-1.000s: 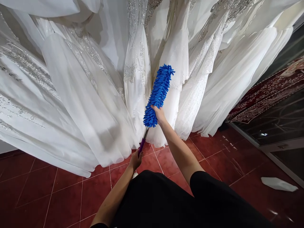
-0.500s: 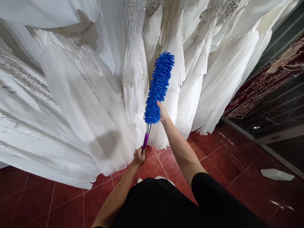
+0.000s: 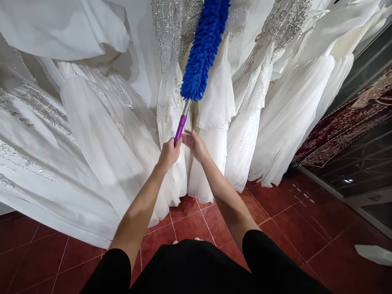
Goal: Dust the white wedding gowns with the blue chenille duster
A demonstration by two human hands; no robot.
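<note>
A duster [image 3: 204, 51] with a fluffy blue head, a short metal shaft and a purple handle is raised in front of the hanging gowns, its top cut off by the upper edge of the view. My left hand [image 3: 170, 152] is closed around the lower end of the purple handle. Beside it, my right hand [image 3: 195, 145] has its fingers stretched out toward the handle, and whether they touch it I cannot tell. Behind the duster hang a beaded white gown [image 3: 170, 81] and a tiered white gown [image 3: 214, 110].
More white gowns [image 3: 94, 122] hang on the left, their hems near the red tiled floor [image 3: 190, 220]. On the right, a dark red embroidered cloth [image 3: 346, 118] hangs before dark glass. A white flat piece [image 3: 374, 254] lies on the floor at the far right.
The duster has risen toward the top of the view, my left hand going up with it. My right hand has let go of the blue head and come down beside the handle.
</note>
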